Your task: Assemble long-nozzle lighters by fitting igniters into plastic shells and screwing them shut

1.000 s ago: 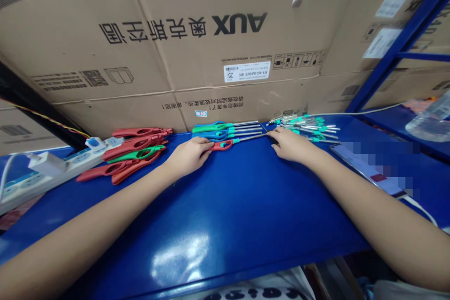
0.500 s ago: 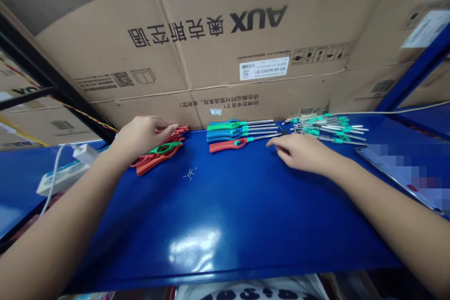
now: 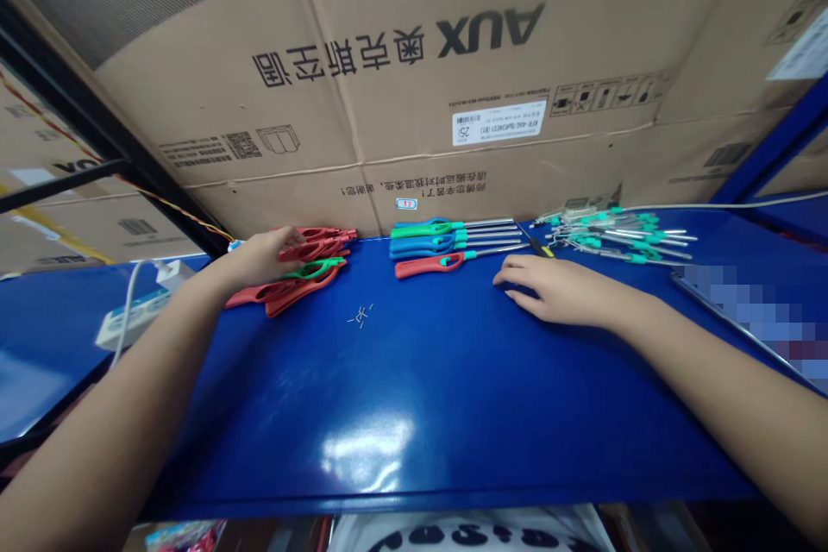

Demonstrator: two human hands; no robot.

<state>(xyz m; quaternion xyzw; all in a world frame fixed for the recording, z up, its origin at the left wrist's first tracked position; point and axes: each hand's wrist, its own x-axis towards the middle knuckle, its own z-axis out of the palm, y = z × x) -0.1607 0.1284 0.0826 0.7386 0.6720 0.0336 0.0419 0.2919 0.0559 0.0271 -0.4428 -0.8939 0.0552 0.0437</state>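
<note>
My left hand (image 3: pixel 265 259) is over a pile of red lighter handles (image 3: pixel 316 248) at the left. Its thumb and fingers are apart around the near end of a red handle; I see no firm grip. A green handle (image 3: pixel 316 267) lies below it. My right hand (image 3: pixel 553 286) hovers low over the table, fingers apart and holding nothing. Just beyond it lies a screwdriver (image 3: pixel 542 250) with a black and yellow grip. Between my hands, several long-nosed lighters lie in a row, blue (image 3: pixel 423 247), green (image 3: pixel 414 230) and red (image 3: pixel 427 265), metal tubes pointing right.
Several metal lighter tubes with teal fittings (image 3: pixel 621 235) are heaped at the right. Small screws (image 3: pixel 360 316) lie on the blue table (image 3: pixel 440 379). A large carton (image 3: pixel 401 121) stands behind. A power strip (image 3: pixel 133 319) is at left, a pixelated device (image 3: pixel 743 319) at right.
My left hand has lowered into the handle pile, thumb and fingers opening around a red one. My right hand has drawn back from the screwdriver and its fingers have spread. The view has shifted slightly.
</note>
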